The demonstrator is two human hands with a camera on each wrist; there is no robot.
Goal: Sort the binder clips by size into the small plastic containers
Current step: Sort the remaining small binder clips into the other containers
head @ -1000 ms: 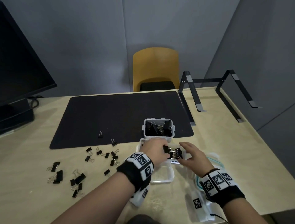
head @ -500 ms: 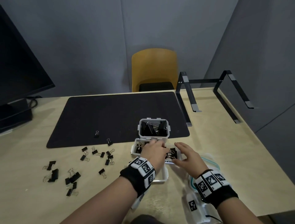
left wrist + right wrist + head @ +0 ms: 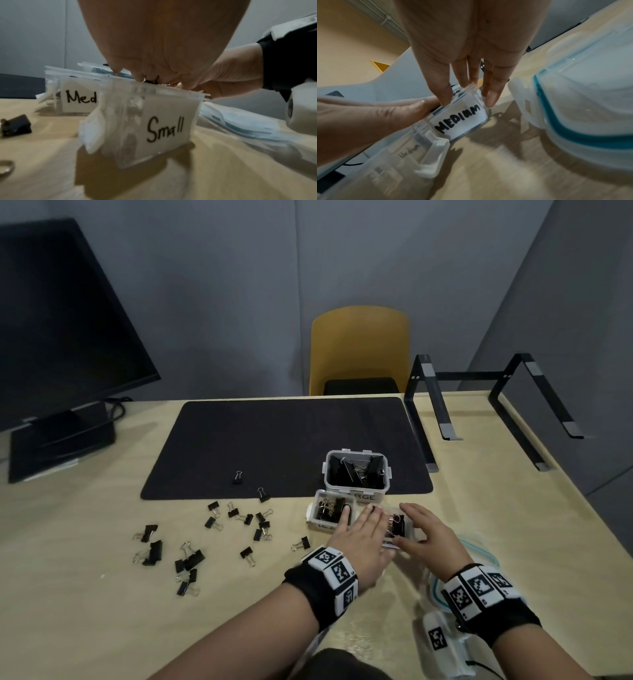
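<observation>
Resting: left hand (image 3: 359,537), fingers straight, over a clear box (image 3: 397,529) holding clips.
Right hand (image 3: 426,534): fingers spread flat, touching that box's right side.
Large box (image 3: 356,474): far, on mat (image 3: 274,440).
Loose clips (image 3: 191,556): left, on table (image 3: 68,594).

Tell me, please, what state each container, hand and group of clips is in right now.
large container, open, holding clips.
left small container, open, holding clips.
container between the hands, open, holding clips.
left hand, fingers straight, spread over both small containers.
right hand, fingers straight, touching that container.
loose clips, scattered unsorted on the table.
teal-sealed lid, off, lying on the table.
</observation>
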